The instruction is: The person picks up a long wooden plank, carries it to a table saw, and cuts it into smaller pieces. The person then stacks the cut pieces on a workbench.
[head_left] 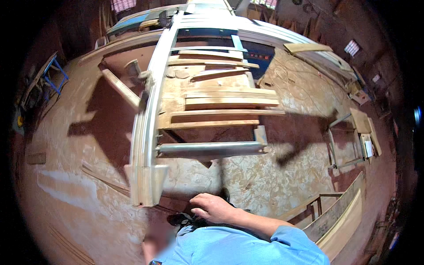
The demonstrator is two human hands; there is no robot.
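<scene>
Resting low in the view, the right hand [213, 207] lies palm down with its fingers curled loosely over a dark object [183, 218] at the person's front; what that object is cannot be told. The left hand is out of view. Just ahead stands a table saw [207, 106] with wooden boards [229, 101] stacked across its top and a long metal rail [148, 128] running toward the person. Sawdust covers the floor [265, 176]. More planks [342, 223] lean at the right.
</scene>
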